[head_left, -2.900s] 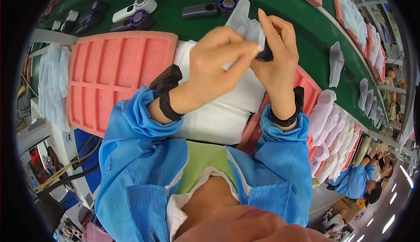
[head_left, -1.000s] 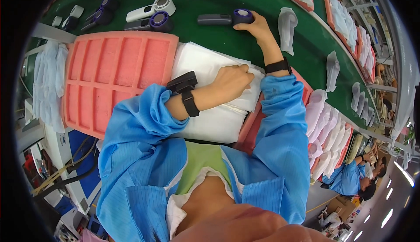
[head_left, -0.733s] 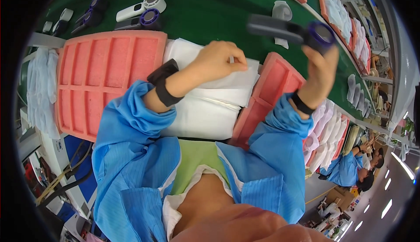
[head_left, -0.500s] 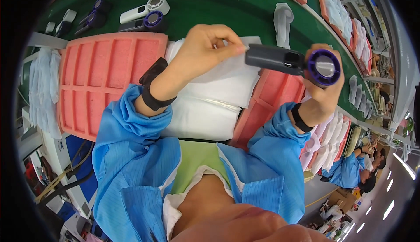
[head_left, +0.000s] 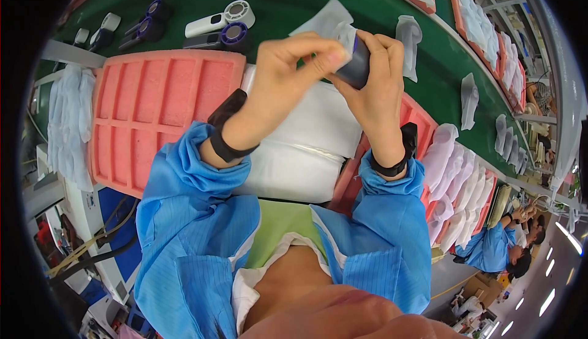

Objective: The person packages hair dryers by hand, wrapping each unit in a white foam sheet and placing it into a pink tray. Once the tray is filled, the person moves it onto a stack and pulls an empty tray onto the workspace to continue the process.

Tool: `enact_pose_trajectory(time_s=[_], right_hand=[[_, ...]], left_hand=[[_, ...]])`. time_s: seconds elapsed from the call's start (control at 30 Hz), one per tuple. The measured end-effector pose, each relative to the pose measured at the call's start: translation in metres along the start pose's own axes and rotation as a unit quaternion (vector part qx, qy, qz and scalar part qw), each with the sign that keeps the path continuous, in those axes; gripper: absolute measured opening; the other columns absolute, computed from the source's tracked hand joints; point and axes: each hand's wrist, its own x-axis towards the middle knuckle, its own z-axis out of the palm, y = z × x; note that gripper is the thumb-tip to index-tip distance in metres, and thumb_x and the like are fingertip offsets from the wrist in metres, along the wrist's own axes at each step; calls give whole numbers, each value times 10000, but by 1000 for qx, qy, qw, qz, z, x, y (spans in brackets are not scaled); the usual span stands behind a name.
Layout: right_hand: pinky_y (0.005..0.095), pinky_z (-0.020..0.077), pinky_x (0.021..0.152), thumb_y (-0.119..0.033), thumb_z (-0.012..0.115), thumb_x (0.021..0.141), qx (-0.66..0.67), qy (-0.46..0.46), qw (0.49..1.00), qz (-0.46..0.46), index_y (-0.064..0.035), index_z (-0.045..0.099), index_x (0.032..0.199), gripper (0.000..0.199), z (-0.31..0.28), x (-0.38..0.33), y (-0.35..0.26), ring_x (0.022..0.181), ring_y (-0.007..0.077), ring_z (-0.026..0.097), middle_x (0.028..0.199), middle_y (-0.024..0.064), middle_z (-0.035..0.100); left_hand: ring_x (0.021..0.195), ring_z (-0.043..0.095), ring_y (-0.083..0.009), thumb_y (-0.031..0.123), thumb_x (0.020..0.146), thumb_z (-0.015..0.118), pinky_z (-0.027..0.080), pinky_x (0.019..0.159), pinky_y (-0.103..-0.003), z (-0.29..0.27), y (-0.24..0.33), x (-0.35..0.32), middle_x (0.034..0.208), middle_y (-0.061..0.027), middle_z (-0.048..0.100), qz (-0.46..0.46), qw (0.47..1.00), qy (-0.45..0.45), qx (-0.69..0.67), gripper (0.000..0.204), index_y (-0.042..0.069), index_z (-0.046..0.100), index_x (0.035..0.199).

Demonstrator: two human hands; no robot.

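Head view: locate dark fan (head_left: 359, 69) at one o'clock from centre, grasped by right hand (head_left: 380, 91), the nearer; at four o'clock from left hand (head_left: 275, 75), pinching white sleeve (head_left: 331, 20). Read long axis as apparently toward eleven o'clock. Note handle hidden by sleeve and fingers; cannot confirm left-finger contact with fan.

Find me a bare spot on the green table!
Bare green belt shows between the white fan and the pale sleeve in the left hand, and between the nearest two pouches right of the right hand. It's crowded around both hands and where more pouches lie packed, lower right.
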Motion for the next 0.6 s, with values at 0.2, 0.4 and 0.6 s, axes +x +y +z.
enact_pose_trajectory(time_s=[0.2, 0.4, 0.6], right_hand=[[374, 490, 715, 4, 775, 602, -13, 12, 1000, -1, -23, 469, 1289, 752, 1, -7, 6, 929, 322, 530, 1055, 157, 470], [342, 491, 743, -27, 784, 635, -36, 46, 998, 26, -16, 417, 1337, 792, 4, -6, 22, 948, 305, 524, 1064, 154, 470], [331, 485, 822, -31, 771, 669, 268, 18, 952, 149, -11, 473, 1280, 680, -6, -8, 1, 1027, 230, 561, 1147, 104, 540]], left_hand=[[707, 576, -181, -8, 763, 702, 447, 586, -269, 20, -7, -18, 845, -85, 627, 232, 930, -2, 285, 158, -2, 692, 920], [789, 596, -217, -23, 690, 726, 465, 611, -266, 19, 0, -7, 1048, -110, 586, 238, 911, -44, 335, 365, 49, 669, 1043], [849, 586, -226, 36, 694, 742, 507, 670, -293, 11, -11, 9, 1174, -84, 514, 119, 955, -33, 270, 485, 110, 611, 1155]])
